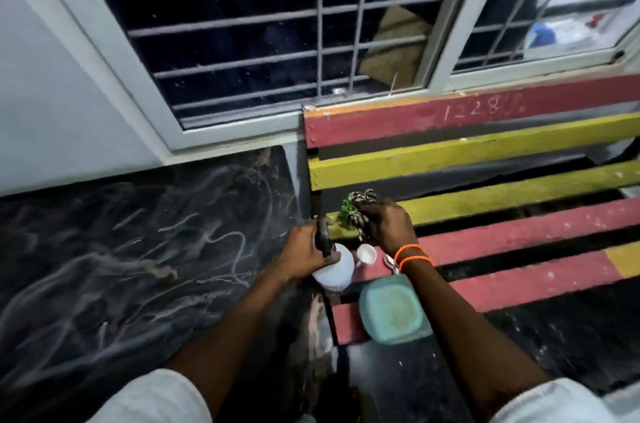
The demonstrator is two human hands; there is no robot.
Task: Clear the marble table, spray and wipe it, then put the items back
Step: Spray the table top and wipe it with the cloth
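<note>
The dark marble table [131,249] with pale veins fills the lower left, its top bare. My left hand [304,254] is closed around the black trigger head of a white spray bottle [336,268], held just past the table's right edge. My right hand [384,223] grips a crumpled striped cloth with a green patch [356,211] over the bench. A small white cup [366,254] and a teal square lidded container [393,310] rest on the bench below my hands. A small metal item [391,263] lies by my right wrist, partly hidden.
A bench of red and yellow painted slats [502,232] stands right of the table, with gaps between the slats. A barred window [277,34] in a white frame runs behind both. Dark floor [398,381] shows between my arms.
</note>
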